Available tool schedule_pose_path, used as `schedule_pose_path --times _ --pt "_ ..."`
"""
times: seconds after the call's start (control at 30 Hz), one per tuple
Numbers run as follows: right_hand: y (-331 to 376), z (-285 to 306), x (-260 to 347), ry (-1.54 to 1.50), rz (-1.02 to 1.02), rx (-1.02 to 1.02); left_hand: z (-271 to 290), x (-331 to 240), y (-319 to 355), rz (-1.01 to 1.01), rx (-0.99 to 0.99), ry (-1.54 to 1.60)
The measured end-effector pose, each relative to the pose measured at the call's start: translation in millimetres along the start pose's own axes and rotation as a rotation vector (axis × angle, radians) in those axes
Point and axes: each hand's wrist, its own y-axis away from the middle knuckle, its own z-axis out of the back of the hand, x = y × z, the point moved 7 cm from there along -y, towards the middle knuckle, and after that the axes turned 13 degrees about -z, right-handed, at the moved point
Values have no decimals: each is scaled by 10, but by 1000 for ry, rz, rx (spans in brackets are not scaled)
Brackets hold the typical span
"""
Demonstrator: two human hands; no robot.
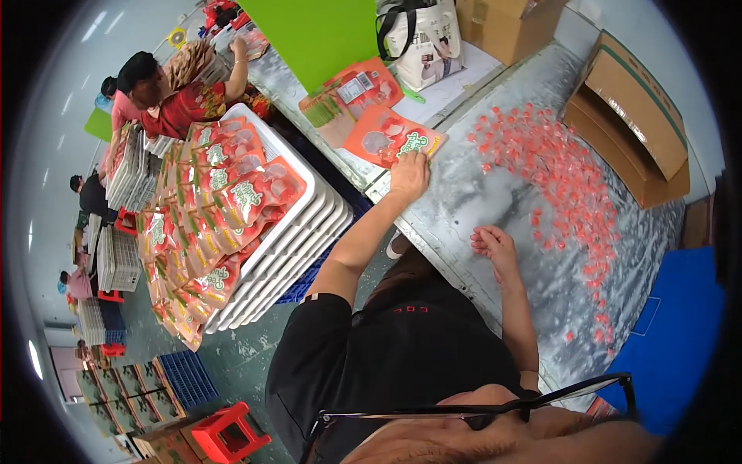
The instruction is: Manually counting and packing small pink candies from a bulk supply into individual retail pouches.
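My hands work apart: the left hand (409, 175) lies flat, fingers spread, pressing on the near edge of an orange printed plastic pouch (393, 137), while the right hand (495, 246) rests loosely curled on the silvery foil-covered table (495, 193), closed on nothing that I can see. The pouch sits on the table's left end, just beside a second pouch of the same kind (357, 87). The scatter of small red wrapped sweets (560, 166) spreads to the pouch's right, well apart from it. I judge the pouch could slide off the table's edge if the flat palm drags it, since nothing pinches it. My left arm is stretched nearly straight; the right bends at the elbow.
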Motion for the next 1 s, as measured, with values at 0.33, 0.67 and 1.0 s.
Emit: schedule_pose_path --times 0.33,0.67,1.0 --pt "83 -657 792 833 969 -348 -103 -25 242 312 168 722" --pt "102 -805 561 1188 1122 -408 226 -635 476 330 104 1223" --pt "283 -939 637 1120 808 60 1347 -1487 195 -233 -41 631"
